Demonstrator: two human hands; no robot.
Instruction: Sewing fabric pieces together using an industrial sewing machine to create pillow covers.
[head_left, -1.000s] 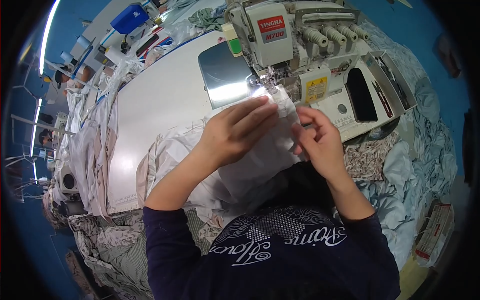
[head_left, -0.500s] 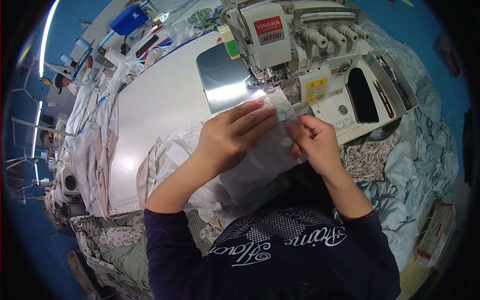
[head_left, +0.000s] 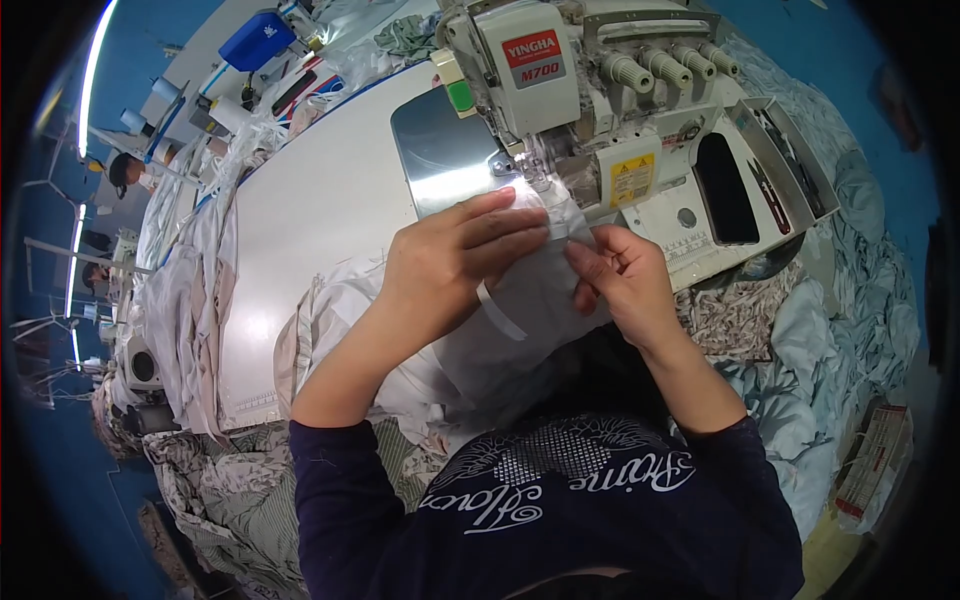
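Observation:
White fabric (head_left: 540, 300) runs from my lap up to the needle area of an overlock sewing machine (head_left: 535, 90), its far edge at the presser foot. My left hand (head_left: 455, 255) lies flat across the cloth just in front of the foot, fingers stretched out. My right hand (head_left: 625, 280) pinches the fabric's right edge between thumb and fingers. A narrow white strip (head_left: 502, 312) hangs below my left palm. The cloth under the left hand is hidden.
A polished metal plate (head_left: 440, 160) sits left of the needle on the white table (head_left: 290, 220). A black phone (head_left: 725, 190), red-handled thread snips (head_left: 768, 197) and a tool tray (head_left: 780, 150) lie at right. Heaps of pale cloth (head_left: 800, 340) surround the table. Other people sit far left.
The fabric has moved slightly farther toward the needle. The white strip now shows under my left palm. Both hands have shifted only a little.

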